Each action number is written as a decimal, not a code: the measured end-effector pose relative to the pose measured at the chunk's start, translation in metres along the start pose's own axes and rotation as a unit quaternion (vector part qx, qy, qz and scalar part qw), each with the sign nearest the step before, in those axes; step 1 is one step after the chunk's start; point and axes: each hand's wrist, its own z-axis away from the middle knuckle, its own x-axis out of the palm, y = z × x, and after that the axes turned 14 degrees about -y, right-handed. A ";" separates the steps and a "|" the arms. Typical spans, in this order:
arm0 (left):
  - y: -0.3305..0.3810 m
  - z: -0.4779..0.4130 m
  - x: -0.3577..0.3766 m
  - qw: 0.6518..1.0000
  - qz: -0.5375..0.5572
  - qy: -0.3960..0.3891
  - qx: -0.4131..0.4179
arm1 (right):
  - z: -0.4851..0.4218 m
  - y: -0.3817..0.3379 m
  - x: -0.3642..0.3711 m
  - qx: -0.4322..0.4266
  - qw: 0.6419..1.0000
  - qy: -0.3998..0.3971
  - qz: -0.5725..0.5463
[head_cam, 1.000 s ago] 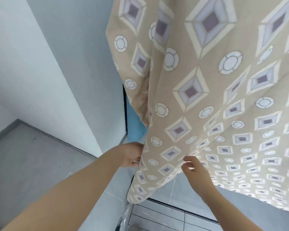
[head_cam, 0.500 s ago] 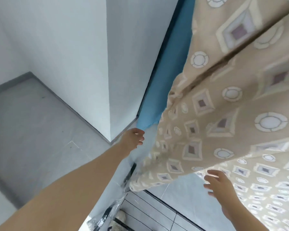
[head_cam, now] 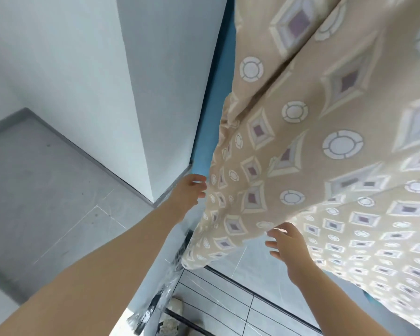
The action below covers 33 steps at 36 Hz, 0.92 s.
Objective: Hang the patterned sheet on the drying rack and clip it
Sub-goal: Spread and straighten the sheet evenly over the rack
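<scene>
The patterned sheet is beige with grey diamonds and white rings. It hangs from above and fills the right half of the view, folded into loose pleats. My left hand is stretched out at the sheet's left edge, fingers apart, holding nothing. My right hand is below the sheet's lower hem with spread fingers, just short of the cloth. The drying rack and any clips are out of view.
A blue cloth hangs behind the sheet, next to a white wall corner. Grey tiled floor lies to the left. Crumpled plastic wrap and a dark floor track are below my arms.
Both hands let go of the sheet's lower edge and now hover open beside it. The view swung left, showing the blue cloth and the wall corner.
</scene>
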 end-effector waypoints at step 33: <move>0.016 0.037 -0.004 0.998 -0.042 -0.018 -0.045 | 0.045 0.012 0.049 0.015 0.984 -0.006 -0.176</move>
